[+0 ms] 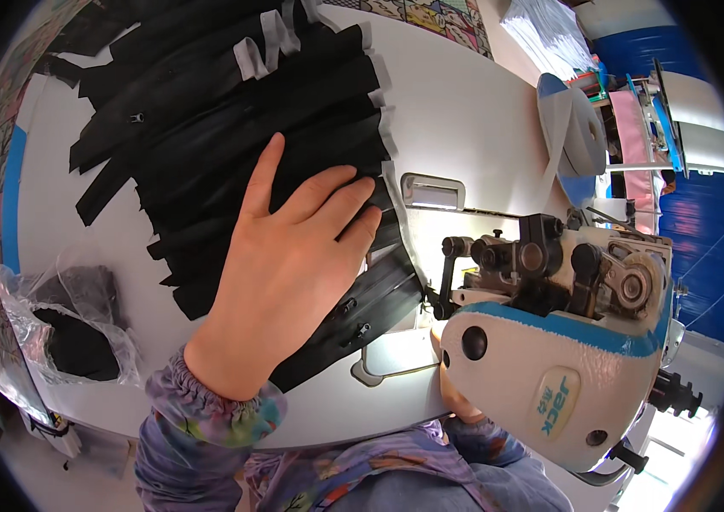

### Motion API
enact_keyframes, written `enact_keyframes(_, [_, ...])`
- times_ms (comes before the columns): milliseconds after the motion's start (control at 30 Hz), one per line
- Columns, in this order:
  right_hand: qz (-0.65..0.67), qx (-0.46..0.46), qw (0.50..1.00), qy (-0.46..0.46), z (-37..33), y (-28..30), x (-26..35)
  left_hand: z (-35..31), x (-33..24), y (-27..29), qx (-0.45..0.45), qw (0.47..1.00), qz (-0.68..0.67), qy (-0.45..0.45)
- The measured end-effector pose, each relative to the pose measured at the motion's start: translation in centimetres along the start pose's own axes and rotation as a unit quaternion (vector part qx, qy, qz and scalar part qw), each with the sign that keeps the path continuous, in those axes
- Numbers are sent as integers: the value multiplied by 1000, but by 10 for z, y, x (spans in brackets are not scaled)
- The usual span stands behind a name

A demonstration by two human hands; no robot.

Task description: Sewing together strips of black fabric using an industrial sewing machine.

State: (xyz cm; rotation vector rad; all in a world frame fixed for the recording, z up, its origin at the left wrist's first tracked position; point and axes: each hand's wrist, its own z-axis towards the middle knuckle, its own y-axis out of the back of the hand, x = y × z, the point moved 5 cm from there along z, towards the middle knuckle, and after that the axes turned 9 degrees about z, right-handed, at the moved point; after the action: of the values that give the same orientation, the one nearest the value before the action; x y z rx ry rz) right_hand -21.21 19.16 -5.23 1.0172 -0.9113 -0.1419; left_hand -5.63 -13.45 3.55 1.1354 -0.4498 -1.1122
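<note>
While the left hand (289, 247) lies palm down on the black zipper strips (217, 162), its grip loose with fingers apart, the sewing machine (515, 363) mostly hides the right hand (457, 399), whose grip I cannot tell. The strips cover the white desk (473, 111), left of the machine.

Surroundings, left and right.
Left, clear bag (84, 290) with black contents (80, 346); upper right, whitish bundle (547, 32); right, pink sheet (629, 136), blue sheeting (696, 235).
</note>
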Motion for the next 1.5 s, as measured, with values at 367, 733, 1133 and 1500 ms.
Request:
enact_keyframes(367, [438,38,890,-121,8,-3,-3,1,-3,15,-24,1000,13,-13])
enact_keyframes(733, [150,200,924,291,38,-3,132,-19,-2,67,-113,992,64,-1])
enact_keyframes(1133, [140,142,882,427,33,-100,233,-231,-2,98,-330,888,-39,319])
enact_keyframes(1500, [304,217,850,371,13,-82,269,-250,24,104,-355,862,-16,361])
